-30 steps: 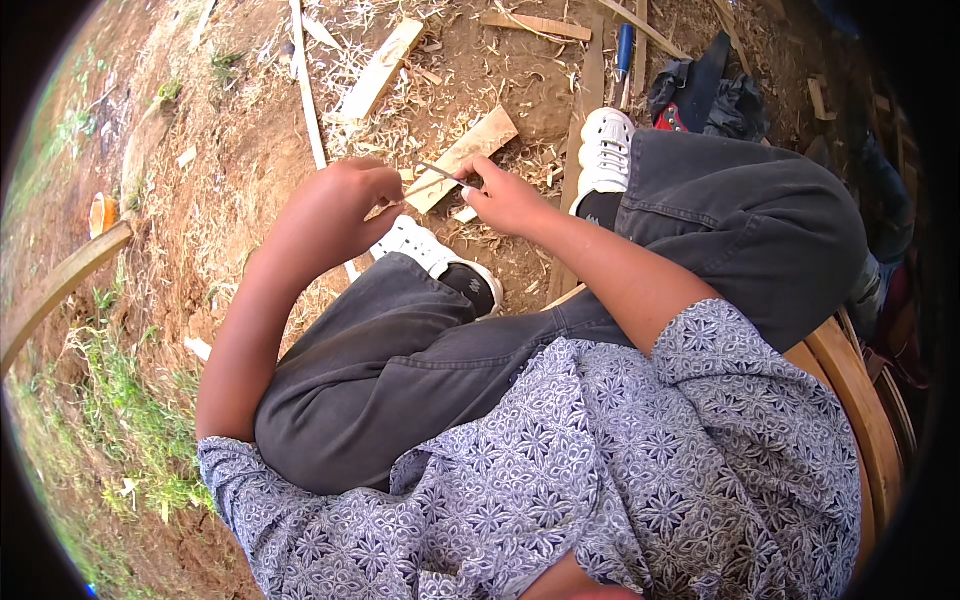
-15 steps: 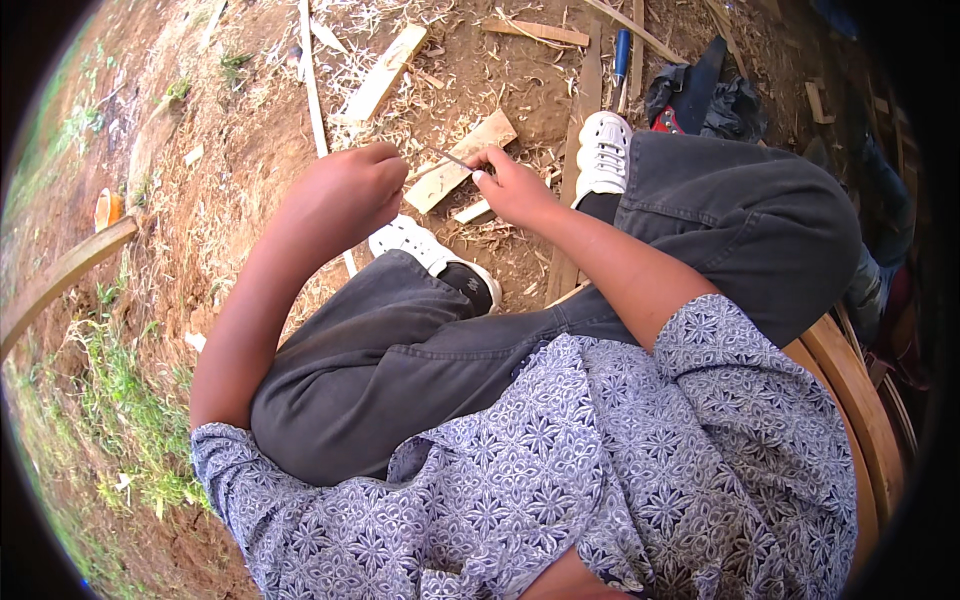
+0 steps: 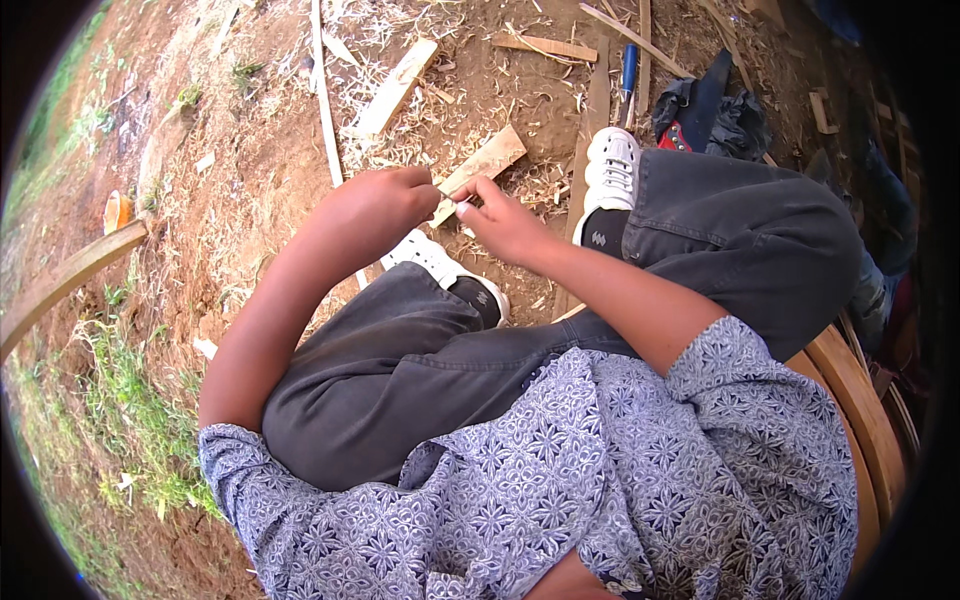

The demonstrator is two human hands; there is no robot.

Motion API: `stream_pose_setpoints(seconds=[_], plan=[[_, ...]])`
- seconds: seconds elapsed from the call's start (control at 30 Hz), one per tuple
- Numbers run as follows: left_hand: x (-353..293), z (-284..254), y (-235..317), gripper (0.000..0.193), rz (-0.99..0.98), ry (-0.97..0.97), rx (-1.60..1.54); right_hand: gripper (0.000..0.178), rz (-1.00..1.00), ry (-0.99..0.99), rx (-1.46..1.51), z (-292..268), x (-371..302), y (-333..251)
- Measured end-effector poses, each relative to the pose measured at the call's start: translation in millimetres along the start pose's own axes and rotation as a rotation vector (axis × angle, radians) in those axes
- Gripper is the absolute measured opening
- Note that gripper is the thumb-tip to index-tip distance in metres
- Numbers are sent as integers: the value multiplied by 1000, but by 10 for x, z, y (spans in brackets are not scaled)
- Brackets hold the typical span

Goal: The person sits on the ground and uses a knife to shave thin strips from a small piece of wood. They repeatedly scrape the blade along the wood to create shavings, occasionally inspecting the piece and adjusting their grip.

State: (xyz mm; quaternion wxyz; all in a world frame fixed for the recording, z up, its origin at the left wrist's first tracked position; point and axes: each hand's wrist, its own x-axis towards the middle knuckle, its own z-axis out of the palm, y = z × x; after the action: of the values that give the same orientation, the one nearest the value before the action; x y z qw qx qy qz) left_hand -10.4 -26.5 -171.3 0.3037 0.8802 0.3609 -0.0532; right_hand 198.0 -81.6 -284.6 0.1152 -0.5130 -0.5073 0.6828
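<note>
In front of my knees, both hands are held close together. My left hand (image 3: 388, 212) is closed in a fist with the back of the hand up, and what it grips is hidden beneath the fingers. My right hand (image 3: 495, 222) pinches a thin strip (image 3: 447, 197) between thumb and forefinger. Only a short piece of that strip shows in the narrow gap between the hands; its kind cannot be made out. Below them, a flat pale board (image 3: 492, 160) lies on the ground, partly covered by the hands.
Wood shavings and offcuts, among them a pale block (image 3: 398, 88), litter the brown soil. A blue-handled tool (image 3: 629, 70) lies beyond my right shoe (image 3: 610, 170), near a black bag (image 3: 738, 118). At left, a curved wooden piece (image 3: 75, 272) reaches in near an orange object (image 3: 117, 211).
My right hand has moved left and slightly nearer, almost meeting my left hand. The thin dark strip, seen stretched between them before, is now mostly hidden. The whole view has shifted slightly.
</note>
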Motion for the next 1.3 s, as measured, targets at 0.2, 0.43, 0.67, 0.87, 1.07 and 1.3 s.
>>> stream_pose_setpoints(seconds=[0.2,0.43,0.67,0.87,1.07,1.3], plan=[[-10,-42,72,7,17,-37,89,29,-62,42,39,48,-134,-198],[96,-35,105,9,70,-69,71,29,94,100,-116,-125,69,503],[108,-21,70,6,53,-45,54,31,114,146,-154,-180,18,361],[80,-10,52,7,43,-39,81,32,-173,58,102,-47,-54,-21],[58,37,11,9,86,26,54,28,129,94,-276,-169,59,632],[130,-103,104,7,-13,3,62,35,-24,149,-17,68,291,649]])
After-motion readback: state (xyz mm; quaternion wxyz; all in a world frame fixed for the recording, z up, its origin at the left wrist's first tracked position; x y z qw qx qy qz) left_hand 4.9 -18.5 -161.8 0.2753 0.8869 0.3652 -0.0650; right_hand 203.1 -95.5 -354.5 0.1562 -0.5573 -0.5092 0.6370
